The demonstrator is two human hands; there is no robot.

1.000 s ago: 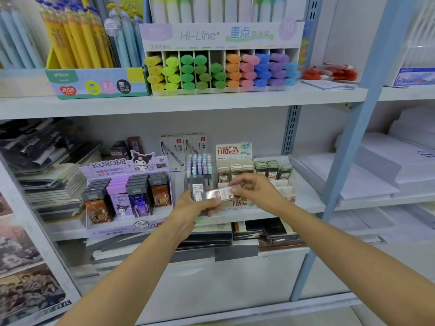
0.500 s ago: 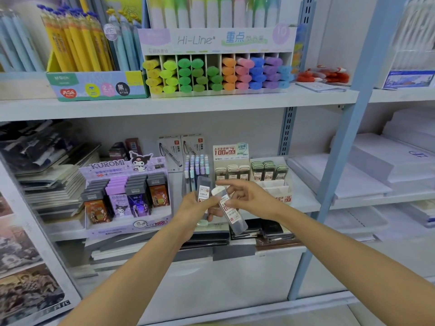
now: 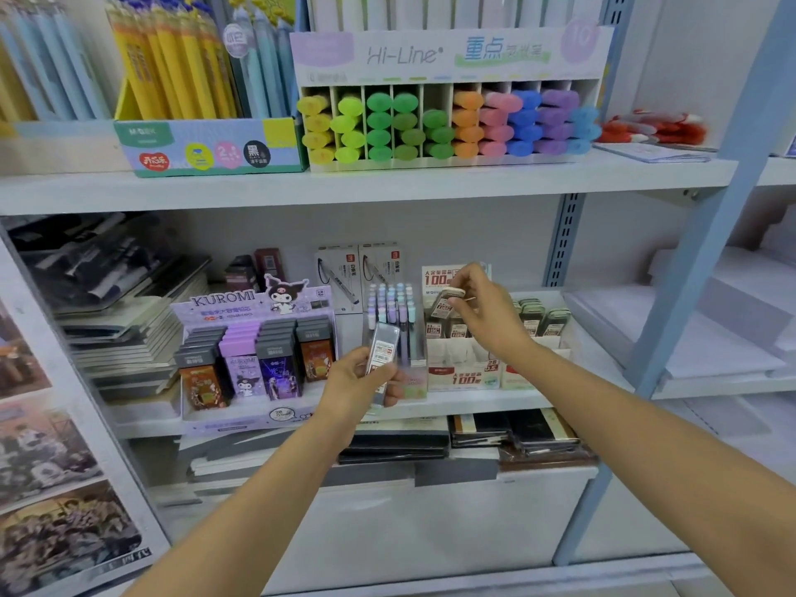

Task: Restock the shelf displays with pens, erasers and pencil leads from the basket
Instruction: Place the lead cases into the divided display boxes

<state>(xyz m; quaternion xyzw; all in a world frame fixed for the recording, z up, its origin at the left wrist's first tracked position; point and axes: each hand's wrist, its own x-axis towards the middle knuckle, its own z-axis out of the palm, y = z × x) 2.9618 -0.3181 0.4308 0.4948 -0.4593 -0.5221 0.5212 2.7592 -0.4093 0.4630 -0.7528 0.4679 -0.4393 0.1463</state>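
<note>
Grey pencil-lead case (image 3: 382,347) is being gripped upright by the left hand (image 3: 354,383), in front of the pastel pen stand (image 3: 390,305). The right hand (image 3: 489,314) is pinching a second lead case (image 3: 446,300) just above the white lead display box (image 3: 463,374).

"Hi-Line" and "重点" stand on the highlighter display (image 3: 448,53) header. "KUROMI" heads the purple lead display (image 3: 254,303). "100" marks the white lead box (image 3: 465,378) front and back card. "黑" sits on the pen box (image 3: 206,148).

A stationery shop: tiered shelves (image 3: 387,183) carry branded display boxes of highlighters (image 3: 448,122) and pencil leads (image 3: 254,359).
</note>
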